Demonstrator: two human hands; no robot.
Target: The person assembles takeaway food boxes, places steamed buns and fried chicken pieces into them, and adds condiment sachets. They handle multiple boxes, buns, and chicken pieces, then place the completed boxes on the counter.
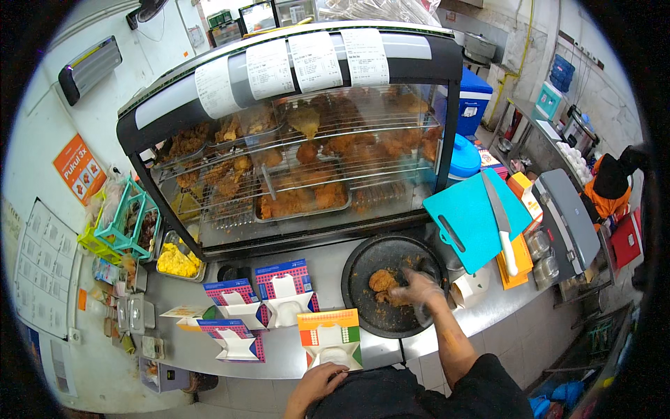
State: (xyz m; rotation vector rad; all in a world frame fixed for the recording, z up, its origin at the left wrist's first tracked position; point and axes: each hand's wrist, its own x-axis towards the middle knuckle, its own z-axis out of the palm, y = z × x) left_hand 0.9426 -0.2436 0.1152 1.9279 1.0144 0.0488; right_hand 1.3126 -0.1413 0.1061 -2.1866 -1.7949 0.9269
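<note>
My right hand (pixel 423 291), in a clear plastic glove, reaches over a round black stone mortar (pixel 366 319). Its fingers touch fried chicken pieces (pixel 383 282) among scattered crumbs; blur hides whether they grip one. My left hand (pixel 320 386) is bare and lies at the counter's front edge, against the near side of an open orange, white and green paper food box (pixel 330 335). Whether it grips the box is not clear. To the left stand open blue-and-pink paper boxes (pixel 285 293), and rice shows in at least one.
A glass warming cabinet (pixel 293 157) holding fried chicken spans the counter's back. At right, a knife (pixel 497 209) lies on a tilted turquoise cutting board (pixel 466 209). A metal tray of yellow food (pixel 180 260) and steel containers (pixel 135 312) sit left. Another person (pixel 610 183) is far right.
</note>
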